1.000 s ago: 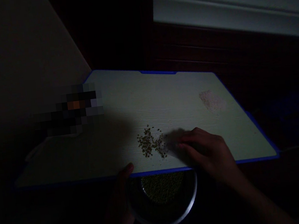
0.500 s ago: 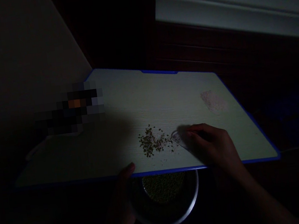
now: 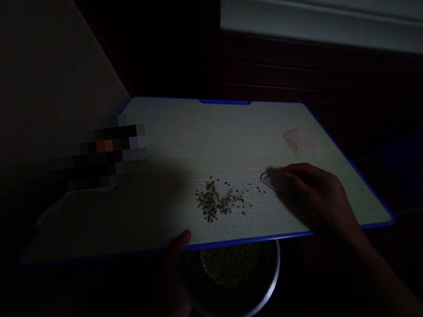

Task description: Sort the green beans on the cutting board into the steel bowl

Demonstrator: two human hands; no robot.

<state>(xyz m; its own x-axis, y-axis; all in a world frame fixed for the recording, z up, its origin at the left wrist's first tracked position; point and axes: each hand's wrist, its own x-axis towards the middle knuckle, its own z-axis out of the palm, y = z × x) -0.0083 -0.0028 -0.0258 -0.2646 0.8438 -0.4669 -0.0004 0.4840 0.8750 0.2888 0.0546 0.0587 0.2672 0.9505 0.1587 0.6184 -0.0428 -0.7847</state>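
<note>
My right hand [image 3: 322, 194] pinches a small clear piece with a rounded tip [image 3: 267, 178], perhaps a plastic spoon; its rest is hidden in the fingers. Its tip is close to the tabletop, beside a few stray green beans. Left of it lies a loose patch of small green beans [image 3: 211, 199] mixed with pale bits. My left hand [image 3: 179, 286] is at the table's near edge, its thumb over the rim and its other fingers hidden. Against that hand, below the edge, is a metal bowl [image 3: 275, 287] holding many green beans [image 3: 232, 266].
The pale low table [image 3: 208, 133] has a blue rim. A pile of whitish grains [image 3: 302, 142] lies at its right side. A pixelated dark object [image 3: 106, 151] sits at the left edge. The room is dim, with a white panelled surface [image 3: 312, 7] behind.
My right hand has moved right and slightly away from me with the clear piece. A few beans now lie further right of the patch. My left hand and the bowl stay put.
</note>
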